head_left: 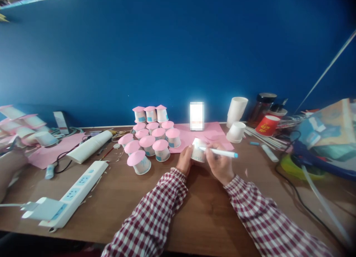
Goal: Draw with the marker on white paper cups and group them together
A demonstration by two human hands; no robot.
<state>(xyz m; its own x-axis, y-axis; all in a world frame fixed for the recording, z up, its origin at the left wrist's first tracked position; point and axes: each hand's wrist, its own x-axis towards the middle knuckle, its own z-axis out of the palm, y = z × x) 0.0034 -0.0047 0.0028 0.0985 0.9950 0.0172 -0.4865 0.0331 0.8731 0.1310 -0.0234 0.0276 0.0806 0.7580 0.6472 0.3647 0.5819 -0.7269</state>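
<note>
My left hand is closed around the side of a white paper cup, which has faint blue marks near its lower rim. Between the fingers of my right hand is a white marker with a blue end; its tip points at the cup's side. Just left of my hands stand several paper cups with pink paper cone roofs, some showing blue drawings. Behind the held cup lies a sheet of pink paper.
White cups stand at the back right, near a red cup and a dark-lidded jar. To the left lie a power strip and a white ridged object. Another person's hand is at the far left.
</note>
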